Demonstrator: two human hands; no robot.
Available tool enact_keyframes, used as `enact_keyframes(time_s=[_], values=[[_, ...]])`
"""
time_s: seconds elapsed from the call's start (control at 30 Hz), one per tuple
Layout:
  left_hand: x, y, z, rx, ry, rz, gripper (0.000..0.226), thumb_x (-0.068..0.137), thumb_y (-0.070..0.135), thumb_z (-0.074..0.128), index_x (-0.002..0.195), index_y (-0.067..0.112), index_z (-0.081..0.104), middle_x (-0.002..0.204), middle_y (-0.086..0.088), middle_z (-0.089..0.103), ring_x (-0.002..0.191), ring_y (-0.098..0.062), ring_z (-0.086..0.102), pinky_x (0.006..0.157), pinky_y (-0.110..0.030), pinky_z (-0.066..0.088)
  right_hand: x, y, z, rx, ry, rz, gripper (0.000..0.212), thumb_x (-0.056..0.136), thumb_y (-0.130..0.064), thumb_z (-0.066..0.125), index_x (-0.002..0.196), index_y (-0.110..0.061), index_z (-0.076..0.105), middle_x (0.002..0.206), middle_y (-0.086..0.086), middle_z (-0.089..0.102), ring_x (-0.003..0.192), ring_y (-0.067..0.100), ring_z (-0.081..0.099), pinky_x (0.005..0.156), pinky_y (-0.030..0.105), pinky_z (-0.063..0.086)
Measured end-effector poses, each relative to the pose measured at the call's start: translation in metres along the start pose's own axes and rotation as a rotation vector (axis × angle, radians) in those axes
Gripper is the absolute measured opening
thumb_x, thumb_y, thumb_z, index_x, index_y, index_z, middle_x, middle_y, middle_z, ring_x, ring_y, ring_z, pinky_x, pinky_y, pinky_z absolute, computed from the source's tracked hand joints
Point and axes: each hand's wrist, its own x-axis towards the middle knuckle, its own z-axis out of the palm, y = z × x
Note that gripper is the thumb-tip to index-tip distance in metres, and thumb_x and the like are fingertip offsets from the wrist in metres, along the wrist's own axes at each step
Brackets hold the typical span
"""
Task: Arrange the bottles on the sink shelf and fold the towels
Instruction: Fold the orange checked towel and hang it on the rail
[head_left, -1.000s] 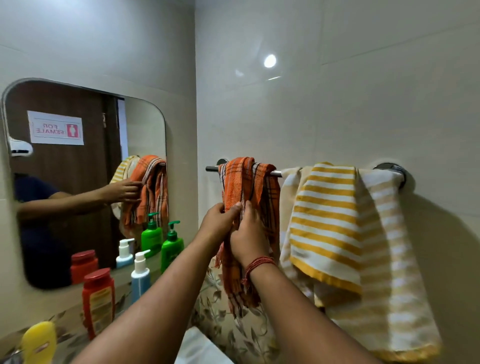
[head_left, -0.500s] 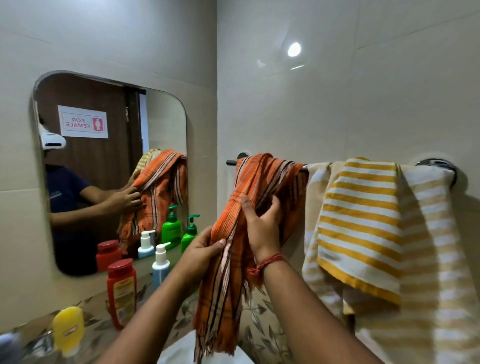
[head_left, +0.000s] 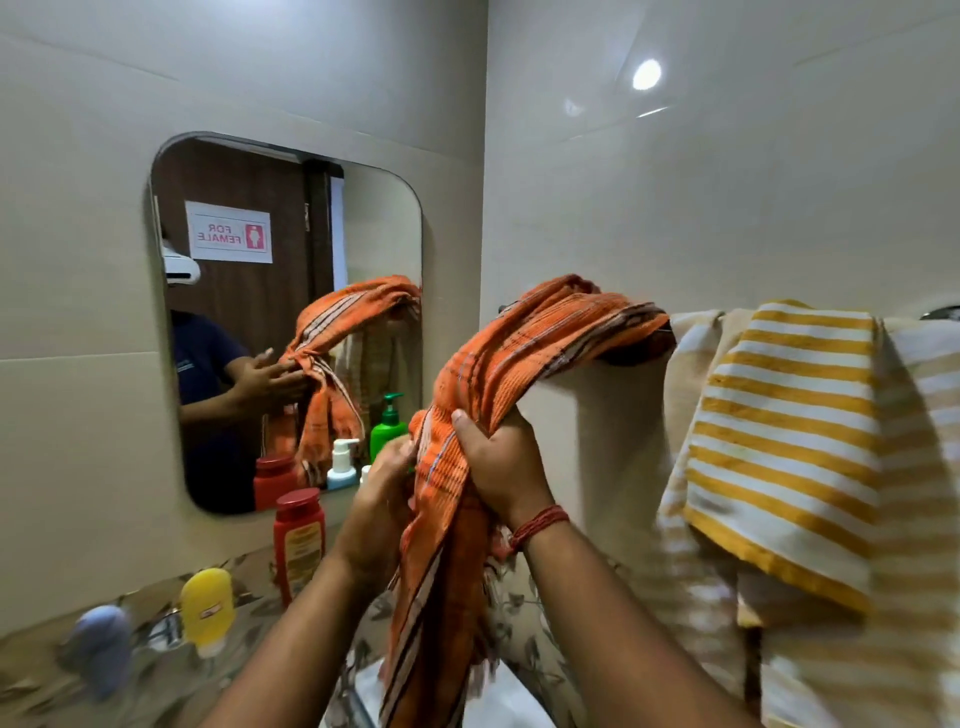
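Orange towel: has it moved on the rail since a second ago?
Yes. The orange towel has been pulled left and down off the rail, away from the striped towel; the right hand grips it.

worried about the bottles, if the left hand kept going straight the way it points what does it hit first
Probably the orange towel itself: the left hand already touches it. The green pump bottle stands just beyond, though depth is unclear.
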Motion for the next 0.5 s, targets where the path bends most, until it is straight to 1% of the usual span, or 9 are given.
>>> enact_keyframes(time_s=[0.07,0.13,0.17,0.23,0.3,0.37,0.4,0.43,0.5], values=[[0.006,0.015,0.012,-0.035,0.004,0.014,0.05,0.094,0.046,0.054,0.13,0.014,0.065,0.126,-0.016,0.069,0.116,-0.027,0.067,0.087,-0.037,0.058,-0.01,-0.004,-0.001,-0.136,-0.166,-0.12,0.03,0.092,-0.03,0.064,0.115,-0.012,0.07,0.118,0.01,0.072,0.11,0.026,0.066,0.091,0.031,0.051],[0.01,0.029,0.02,0.018,0.061,-0.017,0.063,0.088,0.054,0.06,0.138,0.014,0.058,0.13,-0.016,0.067,0.119,-0.028,0.066,0.092,-0.039,0.057,-0.016,-0.009,-0.004,-0.322,-0.354,-0.265,0.037,0.089,-0.036,0.059,0.118,-0.014,0.069,0.12,0.013,0.07,0.11,0.03,0.064,0.091,0.038,0.051],[0.011,0.036,0.022,0.041,0.074,-0.027,0.068,0.081,0.057,0.067,0.134,0.015,0.061,0.129,-0.015,0.069,0.118,-0.028,0.066,0.091,-0.038,0.058,-0.018,-0.014,-0.007,-0.371,-0.418,-0.297,0.042,0.089,-0.037,0.057,0.123,-0.016,0.066,0.125,0.012,0.068,0.114,0.03,0.062,0.095,0.039,0.049],[0.011,0.043,0.02,0.051,0.086,0.001,0.063,0.071,0.056,0.075,0.12,0.017,0.072,0.123,-0.013,0.072,0.114,-0.026,0.069,0.081,-0.033,0.06,-0.02,-0.022,-0.012,-0.379,-0.487,-0.297,0.048,0.09,-0.042,0.056,0.135,-0.027,0.057,0.139,0.006,0.059,0.127,0.026,0.054,0.106,0.04,0.044],[0.006,0.047,0.017,0.032,0.111,0.04,0.051,0.074,0.051,0.078,0.112,0.018,0.077,0.119,-0.012,0.074,0.111,-0.025,0.07,0.077,-0.029,0.06,-0.022,-0.03,-0.016,-0.421,-0.557,-0.304,0.057,0.092,-0.051,0.056,0.145,-0.036,0.043,0.15,-0.002,0.048,0.136,0.022,0.045,0.113,0.04,0.038],[-0.001,0.052,0.019,-0.026,0.106,0.057,0.048,0.079,0.05,0.071,0.113,0.017,0.077,0.118,-0.013,0.074,0.11,-0.026,0.071,0.079,-0.03,0.06,-0.026,-0.039,-0.02,-0.431,-0.578,-0.337,0.068,0.09,-0.064,0.052,0.15,-0.04,0.031,0.155,-0.008,0.04,0.141,0.017,0.039,0.116,0.037,0.035],[-0.005,0.056,0.022,-0.063,0.099,0.061,0.048,0.083,0.05,0.067,0.116,0.016,0.076,0.121,-0.015,0.072,0.112,-0.027,0.07,0.081,-0.032,0.06,-0.03,-0.045,-0.022,-0.369,-0.557,-0.363,0.07,0.088,-0.068,0.05,0.15,-0.04,0.031,0.154,-0.01,0.041,0.14,0.013,0.039,0.116,0.033,0.034],[-0.008,0.06,0.025,-0.093,0.093,0.068,0.05,0.088,0.049,0.064,0.122,0.014,0.073,0.126,-0.017,0.069,0.117,-0.03,0.067,0.086,-0.035,0.059,-0.033,-0.051,-0.025,-0.259,-0.513,-0.381,0.07,0.087,-0.07,0.049,0.148,-0.039,0.036,0.151,-0.012,0.045,0.138,0.009,0.041,0.115,0.027,0.034],[-0.016,0.073,0.038,-0.104,0.115,0.095,0.057,0.092,0.049,0.063,0.133,0.01,0.064,0.135,-0.02,0.063,0.125,-0.033,0.061,0.093,-0.039,0.056,-0.038,-0.06,-0.029,0.023,-0.373,-0.356,0.061,0.086,-0.068,0.05,0.136,-0.032,0.055,0.135,-0.016,0.059,0.127,0.0,0.051,0.109,0.017,0.037]])
